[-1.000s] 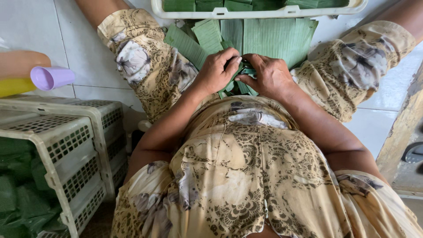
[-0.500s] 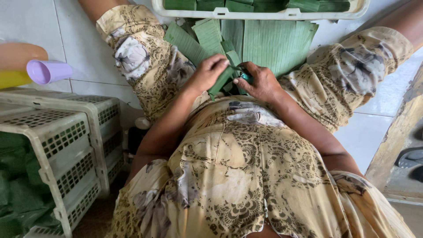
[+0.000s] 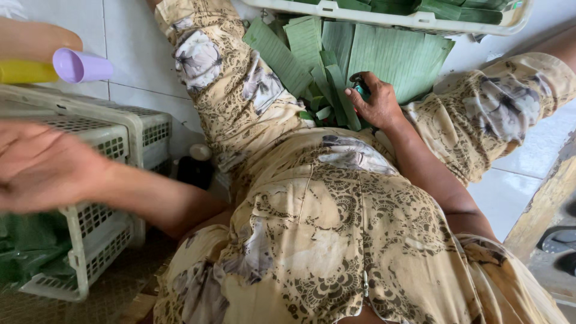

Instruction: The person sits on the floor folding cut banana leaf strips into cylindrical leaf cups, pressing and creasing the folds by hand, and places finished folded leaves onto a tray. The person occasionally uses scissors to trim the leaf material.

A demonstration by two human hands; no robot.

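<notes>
I sit on the floor in patterned beige clothes with green banana leaf strips (image 3: 384,54) piled between my knees. My right hand (image 3: 375,102) rests on the strips and is closed around a small teal object (image 3: 362,91), mostly hidden by the fingers. My left hand (image 3: 45,165) is far out to the left, blurred, fingers apart and empty, hovering over a white plastic basket (image 3: 90,237) that holds green leaves (image 3: 27,246).
A white tray (image 3: 384,18) with more cut leaves lies beyond my knees. A second white basket (image 3: 138,129) stands behind the first. A yellow bottle (image 3: 24,71) with a purple cap (image 3: 81,65) sits at the upper left. Dark sandals (image 3: 558,243) are at the right.
My left hand has left the leaf strips and swung out left over the basket. My right hand stays on the strips.
</notes>
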